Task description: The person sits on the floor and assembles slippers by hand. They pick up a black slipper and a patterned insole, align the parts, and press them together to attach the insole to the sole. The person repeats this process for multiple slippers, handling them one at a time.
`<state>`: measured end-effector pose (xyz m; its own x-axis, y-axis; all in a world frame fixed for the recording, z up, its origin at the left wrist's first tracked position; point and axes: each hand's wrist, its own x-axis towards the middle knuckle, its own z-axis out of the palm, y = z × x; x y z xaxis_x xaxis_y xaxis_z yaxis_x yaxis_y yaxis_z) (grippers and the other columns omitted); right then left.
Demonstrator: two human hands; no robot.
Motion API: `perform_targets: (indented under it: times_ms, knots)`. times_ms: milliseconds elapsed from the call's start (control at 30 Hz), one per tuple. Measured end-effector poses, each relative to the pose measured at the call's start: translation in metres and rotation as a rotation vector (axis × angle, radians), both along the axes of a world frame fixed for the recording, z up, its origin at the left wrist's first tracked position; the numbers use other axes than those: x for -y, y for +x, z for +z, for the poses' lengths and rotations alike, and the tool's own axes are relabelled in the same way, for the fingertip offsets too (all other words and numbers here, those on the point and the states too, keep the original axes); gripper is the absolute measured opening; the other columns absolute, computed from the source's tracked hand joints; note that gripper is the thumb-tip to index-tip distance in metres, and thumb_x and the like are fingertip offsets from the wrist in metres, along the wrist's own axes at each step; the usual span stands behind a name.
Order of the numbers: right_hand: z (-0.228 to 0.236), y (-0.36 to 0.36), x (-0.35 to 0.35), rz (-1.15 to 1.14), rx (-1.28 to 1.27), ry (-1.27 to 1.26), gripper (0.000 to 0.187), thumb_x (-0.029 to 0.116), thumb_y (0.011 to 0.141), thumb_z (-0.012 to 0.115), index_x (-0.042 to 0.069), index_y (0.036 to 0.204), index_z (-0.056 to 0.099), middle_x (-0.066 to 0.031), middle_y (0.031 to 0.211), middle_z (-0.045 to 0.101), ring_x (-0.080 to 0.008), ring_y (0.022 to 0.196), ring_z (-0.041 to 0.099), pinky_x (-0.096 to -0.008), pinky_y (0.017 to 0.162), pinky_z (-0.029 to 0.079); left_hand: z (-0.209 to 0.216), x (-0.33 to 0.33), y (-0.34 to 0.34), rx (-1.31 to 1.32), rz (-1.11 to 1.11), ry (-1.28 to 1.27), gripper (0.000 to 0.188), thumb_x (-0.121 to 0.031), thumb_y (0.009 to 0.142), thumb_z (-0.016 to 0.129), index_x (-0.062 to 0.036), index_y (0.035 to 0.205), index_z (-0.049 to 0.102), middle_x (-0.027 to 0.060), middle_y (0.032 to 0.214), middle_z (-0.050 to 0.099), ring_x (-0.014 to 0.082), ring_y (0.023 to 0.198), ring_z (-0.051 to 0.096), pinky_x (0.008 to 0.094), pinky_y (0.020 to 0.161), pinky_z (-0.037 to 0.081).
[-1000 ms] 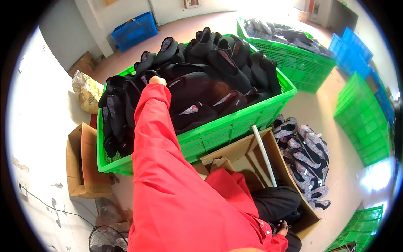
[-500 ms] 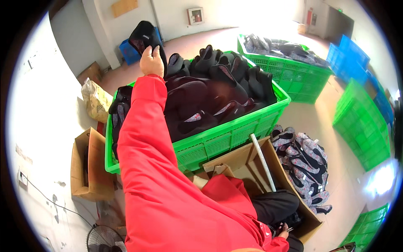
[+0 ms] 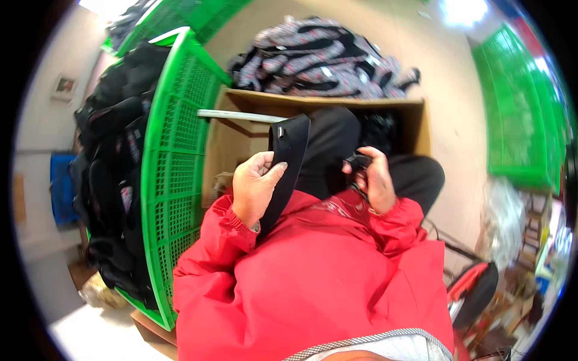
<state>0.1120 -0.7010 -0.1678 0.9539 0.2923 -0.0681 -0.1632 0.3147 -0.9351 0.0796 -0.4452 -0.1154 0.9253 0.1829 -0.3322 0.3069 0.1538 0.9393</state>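
In front of my chest, my left hand pinches a black fabric slip-on shoe between thumb and fingers. The shoe stands on edge with a small white tag near its top. To the right, my right hand is curled round a small black-handled tool. Its working end is hidden or blurred, so its exact kind does not show. The two hands are apart, above my lap. A green plastic crate piled with black shoes stands at my left.
An open cardboard box is around my legs, with a pale pole across its left side. Beyond it lies a heap of patterned grey and black shoes. More green crates and a clear plastic bag are at the right.
My view has turned right and down. My left hand has come back from over the crate to my lap with the black shoe. My right hand has risen with the small tool.
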Motion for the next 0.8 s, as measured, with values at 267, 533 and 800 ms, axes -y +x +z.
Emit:
perform_targets:
  times_ms: [267,533,800]
  knots:
    - [-0.001,-0.020,-0.018,0.086,-0.065,0.045,0.031,0.010,0.094,0.060,0.003,0.121,0.045,-0.0085,0.109,0.056,-0.0156,0.105,0.054,-0.0297,0.095,0.044,-0.026,0.051,-0.001,-0.072,-0.063,-0.109,0.022,0.004,0.087,0.062,0.0042,0.110,0.060,0.0054,0.096,0.068,0.0059,0.082,0.062,0.0199,0.074,0.050]
    - [-0.009,-0.019,-0.035,0.076,-0.008,-0.124,0.021,0.012,0.093,0.062,0.000,0.109,0.056,-0.0077,0.101,0.064,-0.0125,0.094,0.061,-0.0265,0.084,0.049,-0.026,0.057,-0.002,-0.032,-0.012,0.009,0.018,0.001,0.088,0.062,0.0052,0.106,0.060,0.0059,0.096,0.068,0.0063,0.083,0.062,0.0199,0.074,0.050]
    - [-0.007,-0.016,-0.036,0.028,0.114,-0.301,0.019,0.013,0.090,0.065,0.001,0.104,0.059,-0.0103,0.095,0.067,-0.0195,0.087,0.065,-0.0284,0.079,0.050,-0.039,0.058,-0.006,0.058,-0.021,0.175,0.018,0.000,0.086,0.066,0.0034,0.102,0.061,0.0028,0.086,0.065,0.0056,0.076,0.059,0.0198,0.069,0.049]
